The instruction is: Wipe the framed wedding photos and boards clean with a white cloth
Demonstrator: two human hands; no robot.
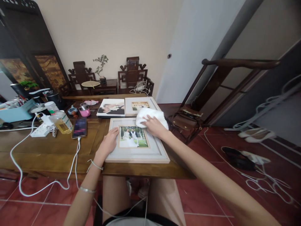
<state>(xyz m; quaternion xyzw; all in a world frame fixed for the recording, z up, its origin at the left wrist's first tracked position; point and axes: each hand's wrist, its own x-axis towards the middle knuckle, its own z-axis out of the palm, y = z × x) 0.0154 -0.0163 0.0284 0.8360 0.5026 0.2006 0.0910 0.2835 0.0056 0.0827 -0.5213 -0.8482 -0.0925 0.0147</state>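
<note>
A picture frame (137, 155) with a pale wooden rim and a wide white mat lies flat near the table's front edge. Inside it a photo (131, 137) shows two people in wedding clothes outdoors. My left hand (109, 141) holds the frame's left side, its fingers over the rim. At the upper right corner, my right hand (152, 124) presses a folded white cloth (150, 116) onto the frame, fingers closed on it. The cloth covers that corner. Just behind lie a second frame (140, 103) and a photo album (111, 107) with a black and white cover.
On the wooden table (94, 157) to the left are a phone (79, 128) with a white cable, a bottle (62, 121) of yellow liquid, a power strip (42, 129) and a pink cup (84, 110). A dark wooden chair (211, 88) with a brown bag (185, 121) stands right.
</note>
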